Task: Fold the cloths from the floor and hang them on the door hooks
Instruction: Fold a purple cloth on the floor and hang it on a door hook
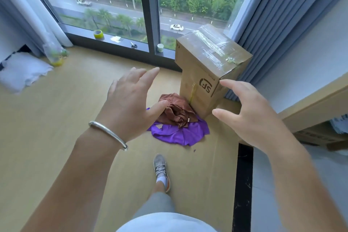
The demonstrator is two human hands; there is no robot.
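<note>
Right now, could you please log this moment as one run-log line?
stage: reaching | left hand: open | right hand: open | brown cloth: crumpled atop purple cloth, on floor beside cardboard box

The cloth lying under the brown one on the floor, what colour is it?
Purple, seen in the head view.

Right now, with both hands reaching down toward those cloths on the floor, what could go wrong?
The brown cloth lies bunched on top of the purple cloth, so grabbing one may drag the other along. Both sit against the tall cardboard box, which looks narrow for its height; a tug or a bump from the right hand might tip it. The left hand is open, nothing held yet.
</note>
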